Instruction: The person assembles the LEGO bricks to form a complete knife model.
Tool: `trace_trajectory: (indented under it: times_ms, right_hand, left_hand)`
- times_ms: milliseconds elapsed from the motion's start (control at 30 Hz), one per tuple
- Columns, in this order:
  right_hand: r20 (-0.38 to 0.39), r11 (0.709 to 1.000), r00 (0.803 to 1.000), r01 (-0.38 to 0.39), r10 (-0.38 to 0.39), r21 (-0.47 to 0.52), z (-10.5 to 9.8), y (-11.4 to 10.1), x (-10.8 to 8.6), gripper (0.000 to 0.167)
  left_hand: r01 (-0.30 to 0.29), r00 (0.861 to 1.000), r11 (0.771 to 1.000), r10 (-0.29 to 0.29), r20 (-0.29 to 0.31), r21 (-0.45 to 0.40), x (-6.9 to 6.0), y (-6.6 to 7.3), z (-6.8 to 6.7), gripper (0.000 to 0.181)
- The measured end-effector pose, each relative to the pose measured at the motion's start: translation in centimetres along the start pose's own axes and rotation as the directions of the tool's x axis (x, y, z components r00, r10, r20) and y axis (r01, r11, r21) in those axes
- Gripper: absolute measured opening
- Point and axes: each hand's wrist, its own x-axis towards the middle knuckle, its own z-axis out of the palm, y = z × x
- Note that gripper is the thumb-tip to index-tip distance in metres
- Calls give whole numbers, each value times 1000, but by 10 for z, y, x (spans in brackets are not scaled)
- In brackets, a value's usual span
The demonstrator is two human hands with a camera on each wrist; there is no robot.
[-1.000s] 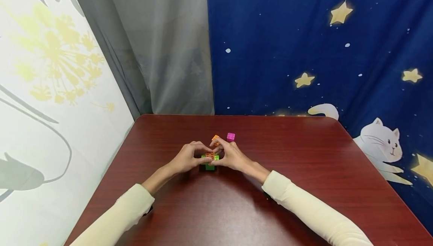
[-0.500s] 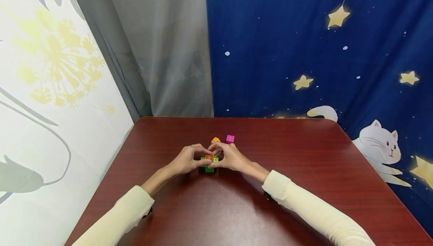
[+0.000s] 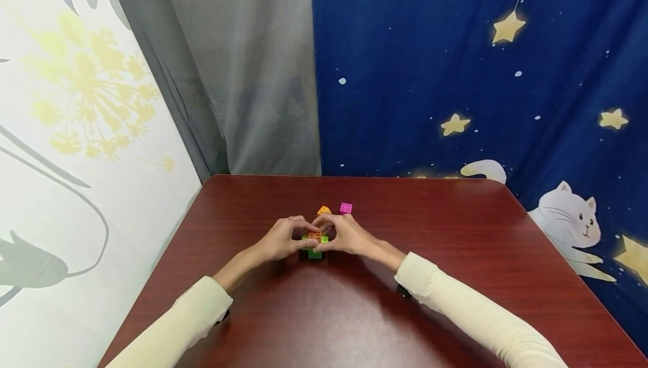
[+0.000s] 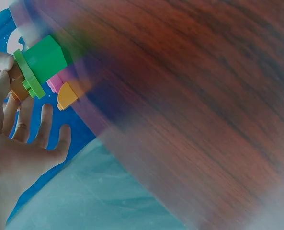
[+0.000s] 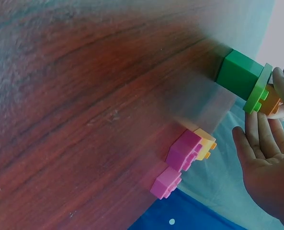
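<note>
A stack of toy building bricks stands on the table in front of me: a dark green block (image 5: 240, 74) at the bottom, a lime green plate (image 5: 258, 91) over it and an orange brick (image 3: 315, 236) on top. From the left side, my left hand (image 3: 277, 238) pinches the orange brick between thumb and fingers. My right hand (image 3: 350, 235) holds the same brick from the right, its thumb in front and its fingers behind. In the left wrist view the other fingers of the left hand are spread apart below the stack. The fingers cover part of the orange brick.
Behind the stack lie a yellow-orange brick (image 3: 324, 210) and a magenta brick (image 3: 346, 208); the right wrist view also has a lighter pink brick (image 5: 165, 183) beside them. The dark red wooden table (image 3: 334, 312) ends at a blue curtain (image 3: 395, 75) and a grey one.
The fingers of both hands have drawn slightly closer round the orange brick, and the right thumb has shifted a little toward me. The stack and the loose bricks stay in place.
</note>
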Motion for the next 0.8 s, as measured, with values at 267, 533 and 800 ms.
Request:
trace_trajectory:
  times_ms: [267, 533, 800]
  right_hand:
    - [32, 1000, 999, -24, 24, 8, -9, 4, -1, 50]
    - [-4, 999, 1000, -4, 4, -37, -25, 16, -5, 50]
    - [-52, 995, 996, -75, 72, -70, -31, 38, -9, 45]
  left_hand:
    - [-9, 1000, 1000, 9, -7, -18, -1, 2, 0, 29]
    - [2, 1000, 1000, -2, -14, -20, -2, 2, 1, 28]
    - [2, 1000, 1000, -2, -28, 0, -1, -1, 2, 27]
